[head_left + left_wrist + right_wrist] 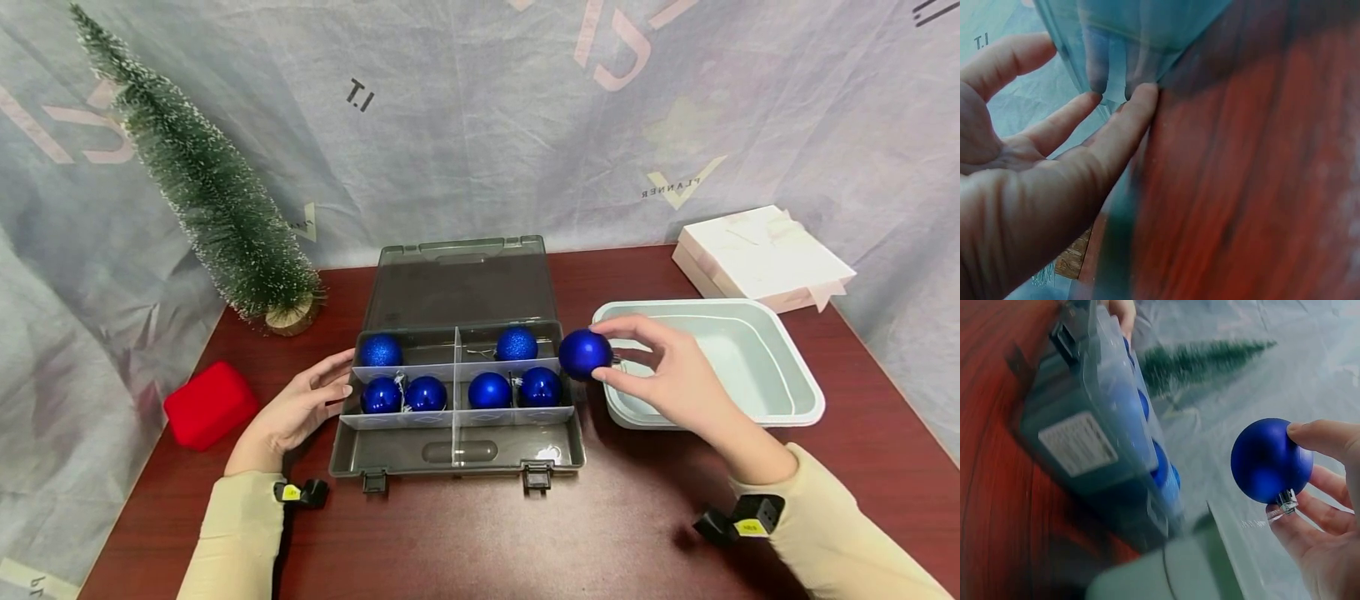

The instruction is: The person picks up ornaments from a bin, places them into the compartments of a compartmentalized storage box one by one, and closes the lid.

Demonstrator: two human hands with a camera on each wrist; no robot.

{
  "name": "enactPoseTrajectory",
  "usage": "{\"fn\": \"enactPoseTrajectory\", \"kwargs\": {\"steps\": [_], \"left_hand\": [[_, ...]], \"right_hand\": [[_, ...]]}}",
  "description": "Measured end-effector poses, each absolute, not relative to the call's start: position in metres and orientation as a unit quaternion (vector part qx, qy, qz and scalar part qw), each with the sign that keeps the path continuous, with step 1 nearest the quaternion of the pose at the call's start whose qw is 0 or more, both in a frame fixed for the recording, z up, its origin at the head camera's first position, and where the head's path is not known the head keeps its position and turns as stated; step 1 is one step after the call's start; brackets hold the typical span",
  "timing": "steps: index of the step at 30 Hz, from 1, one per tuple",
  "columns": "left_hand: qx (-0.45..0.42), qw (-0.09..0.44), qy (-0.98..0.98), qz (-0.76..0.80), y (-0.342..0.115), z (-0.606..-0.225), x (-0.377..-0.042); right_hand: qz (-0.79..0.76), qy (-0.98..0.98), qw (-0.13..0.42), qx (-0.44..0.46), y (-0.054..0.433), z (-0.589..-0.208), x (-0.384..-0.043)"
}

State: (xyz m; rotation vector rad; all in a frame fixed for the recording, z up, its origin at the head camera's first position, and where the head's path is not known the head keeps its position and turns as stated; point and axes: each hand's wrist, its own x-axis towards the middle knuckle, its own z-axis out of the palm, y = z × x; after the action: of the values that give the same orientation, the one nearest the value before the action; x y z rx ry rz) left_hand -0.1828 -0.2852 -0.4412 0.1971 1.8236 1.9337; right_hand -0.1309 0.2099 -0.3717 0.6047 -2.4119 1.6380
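My right hand (667, 367) pinches a matte blue Christmas ball (585, 355) between thumb and fingers, held up between the organizer box and the pale basin. Its silver cap (1286, 501) shows in the right wrist view. The dark see-through organizer box (438, 454) lies with its lid (461, 283) folded back. Glittery blue balls sit singly in its two far compartments, and shiny and matte ones in pairs in the middle row; the front row holds none. My left hand (303, 404) touches the box's left side with outstretched fingertips (1144, 97).
On the right stands the pale basin (810, 408), with a white gift box (772, 250) behind it. A small frosted Christmas tree (217, 192) rises at the back left, and a red box (212, 404) lies on the left. Grey cloth (450, 125) hangs behind the table.
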Motion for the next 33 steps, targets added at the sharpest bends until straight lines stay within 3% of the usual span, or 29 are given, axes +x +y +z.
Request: {"fn": "enactPoseTrajectory", "kwargs": {"steps": [13, 33], "left_hand": [[0.069, 0.235, 0.668, 0.702, -0.286, -0.442, -0.182], [0.068, 0.237, 0.678, 0.693, -0.287, -0.441, -0.183]], "right_hand": [[0.563, -0.783, 0.051, 0.260, 0.157, -0.363, -0.131], [0.595, -0.737, -0.028, 0.320, 0.063, -0.385, -0.127]]}}
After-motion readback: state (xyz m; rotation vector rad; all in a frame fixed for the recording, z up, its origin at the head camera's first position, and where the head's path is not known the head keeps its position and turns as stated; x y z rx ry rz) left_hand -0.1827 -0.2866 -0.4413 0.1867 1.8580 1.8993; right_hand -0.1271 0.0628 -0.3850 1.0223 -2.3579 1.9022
